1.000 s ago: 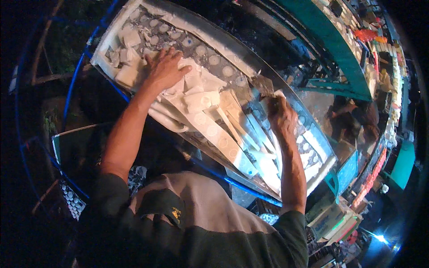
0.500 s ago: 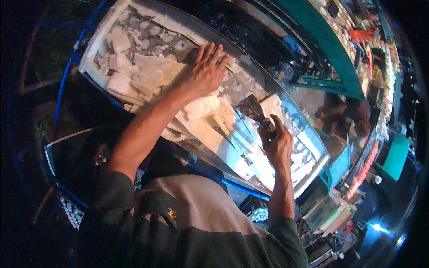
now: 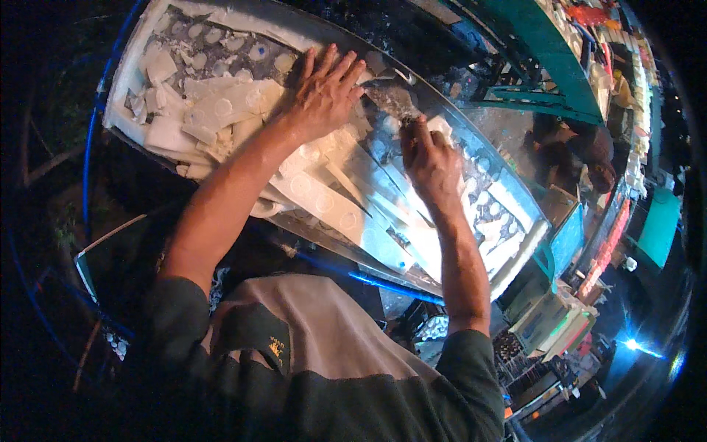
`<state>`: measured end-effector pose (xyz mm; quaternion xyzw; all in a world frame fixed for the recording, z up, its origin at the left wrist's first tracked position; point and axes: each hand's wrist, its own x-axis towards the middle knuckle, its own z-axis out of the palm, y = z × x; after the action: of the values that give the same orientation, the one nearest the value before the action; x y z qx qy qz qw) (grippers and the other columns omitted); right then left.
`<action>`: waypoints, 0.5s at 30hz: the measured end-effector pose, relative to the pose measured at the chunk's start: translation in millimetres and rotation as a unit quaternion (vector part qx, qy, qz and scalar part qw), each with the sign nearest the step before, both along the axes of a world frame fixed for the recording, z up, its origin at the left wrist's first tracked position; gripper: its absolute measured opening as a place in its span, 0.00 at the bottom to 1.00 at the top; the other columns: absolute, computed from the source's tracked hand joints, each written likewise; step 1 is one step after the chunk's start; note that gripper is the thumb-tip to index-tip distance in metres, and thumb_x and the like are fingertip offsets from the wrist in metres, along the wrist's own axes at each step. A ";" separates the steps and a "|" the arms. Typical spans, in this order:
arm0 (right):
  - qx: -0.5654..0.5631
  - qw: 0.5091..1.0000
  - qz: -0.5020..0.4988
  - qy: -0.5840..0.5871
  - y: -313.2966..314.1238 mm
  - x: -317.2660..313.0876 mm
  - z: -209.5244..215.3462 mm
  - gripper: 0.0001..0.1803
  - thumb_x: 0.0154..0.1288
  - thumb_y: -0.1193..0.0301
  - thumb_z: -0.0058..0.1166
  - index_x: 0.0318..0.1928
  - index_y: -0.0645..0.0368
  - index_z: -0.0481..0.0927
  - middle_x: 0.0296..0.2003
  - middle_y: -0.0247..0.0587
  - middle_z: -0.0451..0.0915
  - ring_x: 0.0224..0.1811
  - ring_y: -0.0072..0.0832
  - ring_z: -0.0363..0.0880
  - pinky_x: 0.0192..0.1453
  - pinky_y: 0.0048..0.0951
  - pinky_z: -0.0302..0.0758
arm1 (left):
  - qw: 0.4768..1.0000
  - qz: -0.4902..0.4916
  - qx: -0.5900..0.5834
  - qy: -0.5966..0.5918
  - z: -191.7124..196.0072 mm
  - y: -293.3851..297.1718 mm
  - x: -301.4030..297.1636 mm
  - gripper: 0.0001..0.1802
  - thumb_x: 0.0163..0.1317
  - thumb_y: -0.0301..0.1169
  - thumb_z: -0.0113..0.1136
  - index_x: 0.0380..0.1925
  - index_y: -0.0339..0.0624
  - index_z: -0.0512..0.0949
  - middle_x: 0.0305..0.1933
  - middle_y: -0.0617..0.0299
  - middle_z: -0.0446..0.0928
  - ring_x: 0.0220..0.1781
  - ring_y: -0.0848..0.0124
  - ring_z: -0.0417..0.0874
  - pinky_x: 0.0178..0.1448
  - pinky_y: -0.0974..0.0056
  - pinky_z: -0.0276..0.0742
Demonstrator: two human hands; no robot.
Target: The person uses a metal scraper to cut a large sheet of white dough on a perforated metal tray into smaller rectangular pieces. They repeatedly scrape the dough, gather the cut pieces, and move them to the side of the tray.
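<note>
Fingers spread, my left hand (image 3: pixel 324 99) lies flat over pale strips near the middle of a long rectangular tray (image 3: pixel 497 283) with a thick whitish border. My right hand (image 3: pixel 433 166) is closed round the handle of a scraper (image 3: pixel 394 101) with a wide, smeared metal blade. The blade lies just right of my left fingertips, at the tray's far side. Broken whitish pieces (image 3: pixel 162 125) heap up at the tray's left end. Longer flat strips (image 3: pixel 324 199) with round marks slant across its near side. Round pale spots (image 3: pixel 195 31) dot the dark tray bottom.
A green metal frame (image 3: pixel 541 59) stands beyond the tray. A blue bar (image 3: pixel 383 286) runs along the tray's near side. Stacked boxes or boards (image 3: pixel 549 324) are at the right, near a bright lamp (image 3: pixel 631 344). Another person (image 3: pixel 582 151) appears dimly at right.
My right hand has moved up and left with the scraper, bringing its blade beside my left fingers. My left hand stays spread on the strips. The whole view has shifted slightly.
</note>
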<state>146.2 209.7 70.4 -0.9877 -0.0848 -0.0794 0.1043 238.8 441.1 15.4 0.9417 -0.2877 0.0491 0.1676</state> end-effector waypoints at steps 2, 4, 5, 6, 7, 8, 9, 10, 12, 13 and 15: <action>0.001 0.998 0.052 0.025 -19.4 4.9 20.3 0.16 0.70 0.61 0.62 0.53 0.56 0.83 0.25 0.49 0.81 0.23 0.46 0.83 0.22 0.44 0.77 | 1.000 0.012 0.016 0.016 5.0 7.6 5.1 0.31 0.76 0.44 0.50 0.72 0.38 0.67 0.77 0.40 0.64 0.80 0.40 0.59 0.82 0.35 0.47; -0.013 0.993 0.051 0.110 -24.9 8.3 37.9 0.13 0.72 0.61 0.59 0.49 0.55 0.82 0.27 0.50 0.82 0.25 0.48 0.84 0.26 0.47 0.79 | 0.997 0.058 -0.017 -0.039 -4.3 13.6 5.3 0.32 0.76 0.44 0.50 0.72 0.34 0.67 0.76 0.35 0.62 0.80 0.39 0.58 0.82 0.37 0.47; 0.015 0.995 0.069 0.077 -21.8 13.8 24.0 0.13 0.72 0.60 0.59 0.49 0.55 0.82 0.28 0.51 0.83 0.25 0.49 0.84 0.27 0.48 0.79 | 0.994 0.074 -0.040 -0.066 -5.3 10.5 7.3 0.33 0.76 0.45 0.50 0.72 0.32 0.66 0.76 0.33 0.61 0.80 0.38 0.58 0.83 0.38 0.47; 0.043 0.994 0.089 0.044 -12.0 30.0 -2.5 0.13 0.71 0.60 0.59 0.48 0.54 0.82 0.28 0.51 0.83 0.25 0.50 0.84 0.28 0.49 0.79 | 0.992 0.079 -0.051 -0.080 -5.9 8.0 13.1 0.33 0.76 0.45 0.51 0.67 0.24 0.69 0.72 0.26 0.63 0.79 0.35 0.59 0.82 0.35 0.46; 0.068 0.991 0.113 0.014 -0.5 48.0 -21.5 0.13 0.71 0.59 0.58 0.47 0.54 0.82 0.28 0.52 0.83 0.26 0.51 0.84 0.29 0.51 0.80 | 0.991 0.082 -0.070 -0.075 -10.3 3.7 14.3 0.33 0.76 0.44 0.51 0.67 0.23 0.69 0.72 0.26 0.63 0.79 0.34 0.59 0.82 0.35 0.46; 0.043 0.990 0.135 0.002 25.4 68.1 -30.2 0.13 0.70 0.62 0.57 0.50 0.53 0.80 0.30 0.52 0.84 0.27 0.52 0.85 0.30 0.50 0.81 | 0.990 0.086 -0.085 -0.072 -16.1 0.6 15.3 0.33 0.75 0.44 0.51 0.67 0.23 0.70 0.72 0.26 0.63 0.79 0.34 0.58 0.82 0.35 0.45; 0.026 0.987 0.157 -0.018 53.1 89.7 -31.2 0.14 0.69 0.65 0.55 0.53 0.51 0.78 0.33 0.51 0.86 0.29 0.53 0.86 0.32 0.50 0.82 | 0.989 0.088 -0.092 -0.076 -19.5 4.9 21.9 0.33 0.75 0.44 0.52 0.66 0.23 0.70 0.73 0.26 0.63 0.79 0.34 0.57 0.82 0.35 0.45; 0.048 0.987 0.153 -0.012 69.2 107.3 -23.7 0.14 0.69 0.65 0.54 0.53 0.51 0.78 0.33 0.52 0.86 0.29 0.53 0.86 0.31 0.50 0.82 | 0.985 0.103 -0.109 -0.083 -25.5 16.2 29.2 0.33 0.77 0.43 0.49 0.67 0.21 0.68 0.73 0.25 0.62 0.79 0.33 0.57 0.83 0.36 0.44; 0.067 0.987 0.147 -0.008 85.1 107.5 -14.9 0.14 0.68 0.63 0.55 0.51 0.51 0.78 0.32 0.52 0.85 0.27 0.50 0.86 0.28 0.50 0.81 | 0.997 0.066 0.008 -0.032 -8.3 37.4 33.8 0.34 0.77 0.43 0.48 0.68 0.20 0.65 0.74 0.25 0.61 0.80 0.33 0.55 0.83 0.37 0.43; 0.061 0.988 0.140 -0.002 84.0 98.9 -23.3 0.12 0.69 0.62 0.57 0.48 0.51 0.79 0.29 0.52 0.84 0.26 0.51 0.85 0.28 0.50 0.80 | 0.996 0.090 0.012 -0.006 -5.4 38.7 31.9 0.36 0.77 0.44 0.47 0.69 0.18 0.64 0.74 0.25 0.61 0.81 0.33 0.53 0.83 0.37 0.42; 0.044 0.992 0.115 -0.008 73.1 86.6 -35.1 0.11 0.69 0.59 0.60 0.41 0.53 0.81 0.25 0.52 0.83 0.24 0.51 0.84 0.27 0.50 0.80 | 0.992 0.119 0.014 0.048 -7.6 31.5 32.0 0.40 0.77 0.49 0.45 0.69 0.16 0.62 0.76 0.26 0.57 0.82 0.32 0.50 0.84 0.37 0.38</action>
<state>232.8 282.8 35.3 -0.9651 -0.1951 -0.0787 0.1557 270.8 472.6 7.8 0.9728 -0.1656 0.0193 0.1610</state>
